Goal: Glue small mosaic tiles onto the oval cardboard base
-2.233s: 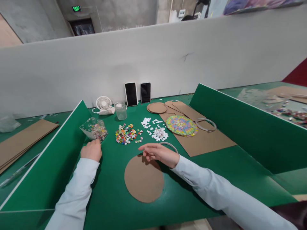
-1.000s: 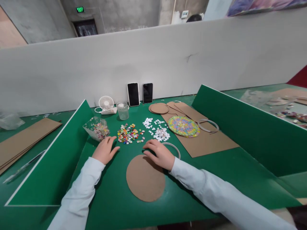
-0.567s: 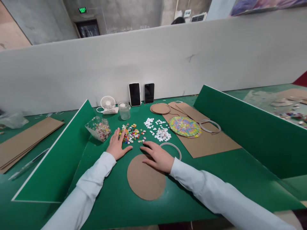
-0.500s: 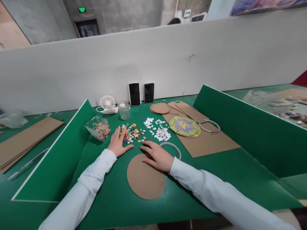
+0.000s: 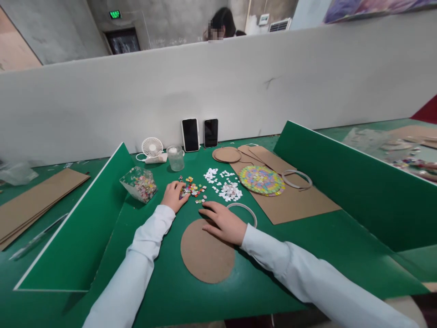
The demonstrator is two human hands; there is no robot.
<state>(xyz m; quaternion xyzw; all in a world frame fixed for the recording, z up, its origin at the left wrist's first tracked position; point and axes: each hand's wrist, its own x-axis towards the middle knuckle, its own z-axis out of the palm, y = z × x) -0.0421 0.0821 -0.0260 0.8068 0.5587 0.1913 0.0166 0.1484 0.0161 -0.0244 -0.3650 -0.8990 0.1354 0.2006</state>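
My left hand [image 5: 175, 195] is curled around part of a pile of multicoloured mosaic tiles [image 5: 194, 189], its fingers bent and some tiles showing between fingers and thumb. Open and palm down, my right hand [image 5: 226, 222] lies over the upper right edge of a round cardboard disc [image 5: 206, 255]; its fingers are apart and hold nothing. Just past it are a pale ring [image 5: 251, 213] and a heap of white tiles [image 5: 231, 192]. To the left of my left hand, a clear container [image 5: 139, 183] of mixed tiles leans tilted on the green table.
A tile-covered disc [image 5: 262, 180] and another ring [image 5: 297, 179] lie on cardboard [image 5: 295, 207] at right. Behind stand a small fan [image 5: 152, 147], a glass jar [image 5: 176, 159] and two phones [image 5: 190, 135]. Green dividers [image 5: 78, 237] flank the workspace. A person [image 5: 223, 23] is beyond the white partition.
My left hand has moved slightly right and its spread fingers have curled over the coloured tiles. My right hand stays put. A person's head has risen into sight behind the partition.
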